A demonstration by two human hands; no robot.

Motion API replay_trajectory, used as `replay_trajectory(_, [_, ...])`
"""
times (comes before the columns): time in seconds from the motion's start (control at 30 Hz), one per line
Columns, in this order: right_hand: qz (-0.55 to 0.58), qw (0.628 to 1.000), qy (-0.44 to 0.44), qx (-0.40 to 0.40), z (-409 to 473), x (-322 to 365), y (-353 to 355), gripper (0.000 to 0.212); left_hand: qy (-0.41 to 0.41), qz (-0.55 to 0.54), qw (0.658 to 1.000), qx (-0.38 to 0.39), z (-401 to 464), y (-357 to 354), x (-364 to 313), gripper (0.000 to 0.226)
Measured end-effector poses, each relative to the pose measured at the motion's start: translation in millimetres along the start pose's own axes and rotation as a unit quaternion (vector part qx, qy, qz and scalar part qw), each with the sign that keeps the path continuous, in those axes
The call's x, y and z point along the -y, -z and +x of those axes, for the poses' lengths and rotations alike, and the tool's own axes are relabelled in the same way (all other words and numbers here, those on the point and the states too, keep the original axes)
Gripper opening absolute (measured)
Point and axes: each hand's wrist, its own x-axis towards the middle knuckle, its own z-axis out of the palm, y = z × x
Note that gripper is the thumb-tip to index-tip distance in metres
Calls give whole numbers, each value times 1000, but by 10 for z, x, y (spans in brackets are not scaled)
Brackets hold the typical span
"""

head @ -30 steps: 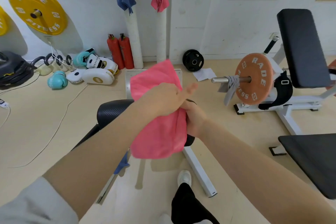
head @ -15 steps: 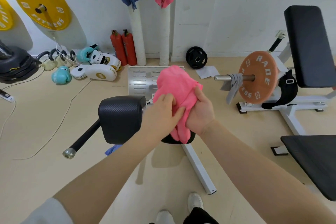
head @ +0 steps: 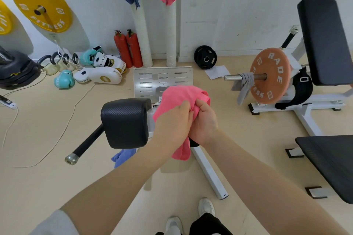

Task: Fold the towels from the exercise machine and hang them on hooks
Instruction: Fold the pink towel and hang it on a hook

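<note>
Both arms reach forward, just right of the black pad (head: pixel 126 122). Left hand (head: pixel 172 122) and right hand (head: pixel 204 120), fingers curled, clutch the bunched pink towel (head: pixel 179 95).

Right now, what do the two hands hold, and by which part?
Both the left hand and right hand grip the bunched pink cloth towel near its middle; its lower end hangs free.

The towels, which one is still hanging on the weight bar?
The grey towel, draped over the metal bar beside the orange plate. The others hang on wall hooks, sit in the hands, or lie under the pad.
</note>
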Motion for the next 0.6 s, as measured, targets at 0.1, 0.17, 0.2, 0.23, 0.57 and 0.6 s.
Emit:
replay_trajectory(0.1, [-2, 1000, -7, 11, -29, -13, 10, 57, 17, 19, 1000, -1, -26, 18, -60, 21])
replay_trajectory(0.17, [-7, 1000, -22, 2, -57, -20, -4, 56, 28, 52, 998, -2, -8, 18, -89, 24])
replay_trajectory(0.2, [-9, 1000, -29, -5, -68, -24, -13, 55, 29, 62, 998, 6, 2, 5, -90, 25])
replay_trajectory(0.23, [-8, 1000, -29, -8, -73, -25, -18, 56, 26, 59, 998, 15, 6, -17, -81, 25])
replay_trajectory(0.57, [-111, 994, 21, -9, -138, 121, 124, 15, -18, -196, 968, -154, -52, 149, 446, 23])
replay_trajectory(0.6, [-104, 994, 28, -4, -159, 166, 129, 14, 58, -248, 951, -174, -6, 144, 517, 24])
